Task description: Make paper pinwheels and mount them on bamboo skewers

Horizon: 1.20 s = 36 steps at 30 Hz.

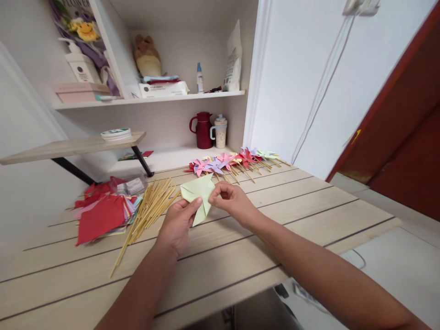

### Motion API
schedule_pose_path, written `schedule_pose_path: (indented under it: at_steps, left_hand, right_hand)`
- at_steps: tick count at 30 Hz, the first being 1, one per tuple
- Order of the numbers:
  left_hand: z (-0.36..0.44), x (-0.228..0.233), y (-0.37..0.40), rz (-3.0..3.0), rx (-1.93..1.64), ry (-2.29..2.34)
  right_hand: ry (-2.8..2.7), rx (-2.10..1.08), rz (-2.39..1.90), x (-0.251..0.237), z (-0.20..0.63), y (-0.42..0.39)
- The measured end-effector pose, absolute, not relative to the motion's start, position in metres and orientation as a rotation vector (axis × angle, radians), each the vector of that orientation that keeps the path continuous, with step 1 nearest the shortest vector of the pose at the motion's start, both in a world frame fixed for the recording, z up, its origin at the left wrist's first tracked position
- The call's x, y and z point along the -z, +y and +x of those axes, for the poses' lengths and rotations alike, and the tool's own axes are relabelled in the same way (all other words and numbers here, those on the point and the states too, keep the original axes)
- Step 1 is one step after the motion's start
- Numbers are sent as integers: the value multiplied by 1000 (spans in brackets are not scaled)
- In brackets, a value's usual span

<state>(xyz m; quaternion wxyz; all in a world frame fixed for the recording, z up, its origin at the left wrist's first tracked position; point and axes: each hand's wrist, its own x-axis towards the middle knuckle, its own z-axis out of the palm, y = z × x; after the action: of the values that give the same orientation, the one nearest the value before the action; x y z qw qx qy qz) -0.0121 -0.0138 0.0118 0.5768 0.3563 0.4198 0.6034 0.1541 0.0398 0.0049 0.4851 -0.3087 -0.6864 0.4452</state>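
Note:
A pale green paper pinwheel piece (195, 189), cut into blades, is held above the table between my two hands. My left hand (179, 221) grips its lower left part, the thumb pressed on the paper near the centre. On the right side, my right hand (233, 200) pinches the paper's edge between thumb and fingertips. Whether a small pin is also in that pinch I cannot tell. Thin wooden sticks (153, 206) lie in a loose pile just left of my left hand. Beyond the hands, finished pinwheels (225, 162) in pink, purple, red and green lie in a row on sticks.
Coloured paper sheets (101, 217), red on top, lie at the left, with a clear plastic box (132, 185) behind them. A small raised shelf (75, 145) stands over the table's back left. A red jug (203, 130) and a speckled cup (220, 132) stand at the back.

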Motion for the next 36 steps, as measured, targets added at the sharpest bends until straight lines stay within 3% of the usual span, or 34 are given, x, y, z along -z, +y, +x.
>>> schedule_pose_path:
  at_steps: [12,21,30,36]
  left_hand:
    - [-10,-11,-12,888,-1525,1108]
    - [-11,-17,-15,1654,-1690,1495]
    - [-13,-15,-14,1913,-1755,1510]
    - [-15,-7,-10,2412,-1747,1522]
  right_hand:
    - [-1656,-1122,-738,-1,152,40]
    - [-1738,-322,-693,-23,167,32]
    - [-2019,-217,-664,-14,164,38]
    - [-2015,-154,-621,-12,164,40]
